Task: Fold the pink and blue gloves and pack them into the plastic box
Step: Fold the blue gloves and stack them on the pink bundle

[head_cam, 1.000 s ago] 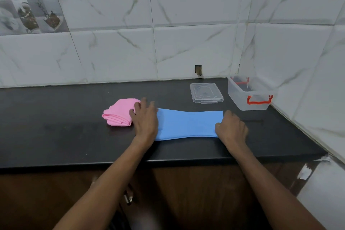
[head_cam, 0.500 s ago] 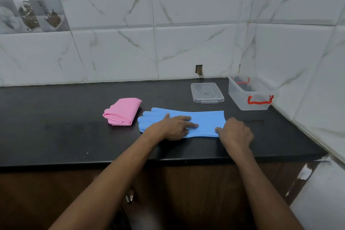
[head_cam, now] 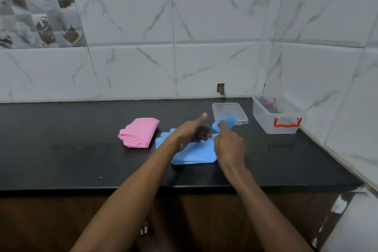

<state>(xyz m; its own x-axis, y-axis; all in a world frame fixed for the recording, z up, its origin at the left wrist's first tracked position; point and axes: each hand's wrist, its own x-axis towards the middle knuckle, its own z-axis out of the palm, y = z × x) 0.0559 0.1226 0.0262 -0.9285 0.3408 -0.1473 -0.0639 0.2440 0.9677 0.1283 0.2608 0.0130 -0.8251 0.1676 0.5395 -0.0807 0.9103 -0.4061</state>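
Note:
The blue gloves (head_cam: 194,154) lie on the black counter, finger tips pointing left. My right hand (head_cam: 229,145) pinches the cuff end and holds it lifted above the counter, bent leftward over the rest. My left hand (head_cam: 188,132) lies edge-on across the middle of the blue gloves with the thumb raised; whether it grips them is unclear. The folded pink gloves (head_cam: 139,135) sit to the left, untouched. The clear plastic box (head_cam: 276,117) with red handles stands open in the right back corner.
The box's clear lid (head_cam: 229,111) lies flat on the counter (head_cam: 61,139) between the blue gloves and the box. Tiled walls close the back and right side. The counter's front edge runs below my forearms.
My right hand has lifted the cuff end of the blue gloves and brought it leftward. My left hand turned from flat to edge-on at the glove's middle. The camera tilted up.

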